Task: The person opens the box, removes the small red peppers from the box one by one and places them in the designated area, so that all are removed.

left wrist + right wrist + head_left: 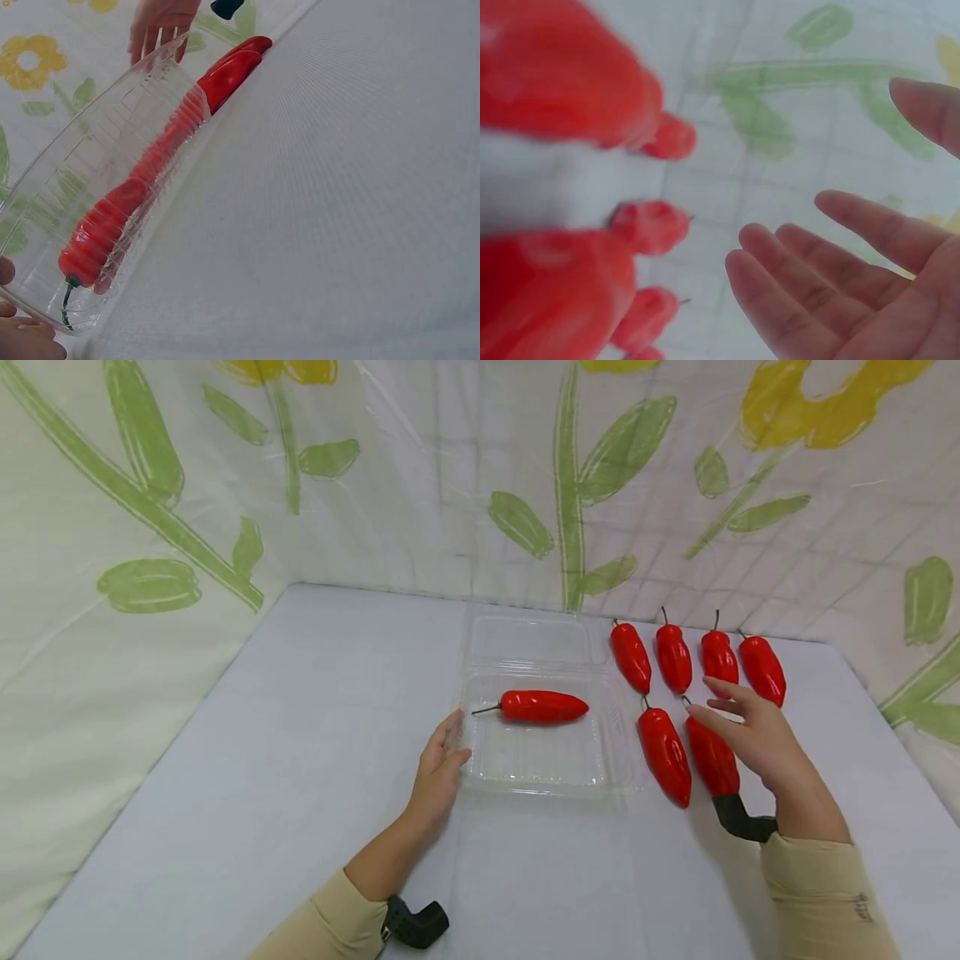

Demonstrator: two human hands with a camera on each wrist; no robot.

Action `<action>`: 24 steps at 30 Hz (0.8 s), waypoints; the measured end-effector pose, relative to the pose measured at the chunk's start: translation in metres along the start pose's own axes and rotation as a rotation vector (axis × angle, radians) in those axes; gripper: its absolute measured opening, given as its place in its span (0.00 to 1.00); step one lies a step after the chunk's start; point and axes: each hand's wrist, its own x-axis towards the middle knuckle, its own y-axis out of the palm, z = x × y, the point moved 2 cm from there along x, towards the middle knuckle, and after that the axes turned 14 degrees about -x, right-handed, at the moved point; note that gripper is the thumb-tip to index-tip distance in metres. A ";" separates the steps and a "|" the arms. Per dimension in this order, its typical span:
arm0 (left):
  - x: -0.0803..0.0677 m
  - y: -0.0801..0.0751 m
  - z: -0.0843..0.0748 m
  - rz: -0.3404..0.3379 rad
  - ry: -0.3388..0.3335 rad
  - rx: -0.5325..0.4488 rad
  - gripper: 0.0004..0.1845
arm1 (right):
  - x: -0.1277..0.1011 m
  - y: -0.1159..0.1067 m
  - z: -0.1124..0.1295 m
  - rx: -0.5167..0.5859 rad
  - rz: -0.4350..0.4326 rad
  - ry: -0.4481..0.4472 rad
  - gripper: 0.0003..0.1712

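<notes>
A clear plastic clamshell container lies with its lid folded back, one red chili pepper lying crosswise in its base. My left hand holds the container's left edge, thumb at the rim. In the left wrist view, fingertips show at the container's near corner. My right hand hovers with fingers extended and spread above a front-row pepper, holding nothing. Another front-row pepper lies just left of it. In the right wrist view, the open palm faces the camera beside blurred peppers.
Behind the front pair, several red peppers stand in a row near the table's far edge. A white cloth covers the table. A flower-printed curtain hangs behind it. Dark wrist-camera mounts sit at both sleeves.
</notes>
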 end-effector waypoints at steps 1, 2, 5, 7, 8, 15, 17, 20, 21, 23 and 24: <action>0.000 0.000 0.000 0.001 -0.001 0.000 0.29 | 0.001 -0.001 0.005 0.003 -0.004 -0.009 0.46; 0.000 0.000 0.000 0.002 -0.002 -0.002 0.29 | 0.002 -0.001 0.010 0.008 -0.004 -0.018 0.46; 0.000 0.000 0.001 0.005 -0.003 -0.008 0.29 | 0.008 -0.003 0.023 0.014 0.005 -0.041 0.47; 0.000 0.000 0.001 0.005 -0.006 -0.016 0.29 | 0.012 -0.003 0.030 0.016 0.014 -0.050 0.47; 0.000 0.001 0.001 0.006 -0.007 -0.018 0.29 | 0.013 -0.002 0.033 0.016 0.019 -0.055 0.47; 0.000 0.002 0.000 0.010 -0.008 -0.008 0.29 | 0.023 0.003 0.053 0.110 0.094 -0.074 0.44; 0.001 0.001 0.001 0.009 -0.005 -0.006 0.29 | 0.026 0.006 0.059 0.132 0.110 -0.092 0.43; 0.001 0.000 0.001 0.014 0.005 -0.006 0.29 | 0.032 0.012 0.068 0.174 0.127 -0.128 0.40; 0.001 0.000 0.001 0.012 0.005 -0.006 0.29 | 0.033 0.013 0.071 0.191 0.133 -0.133 0.40; 0.001 0.000 0.001 0.001 0.014 -0.002 0.29 | 0.036 0.017 0.078 0.231 0.138 -0.149 0.39; 0.001 -0.001 0.000 -0.005 0.020 0.004 0.29 | 0.037 0.018 0.081 0.254 0.141 -0.149 0.39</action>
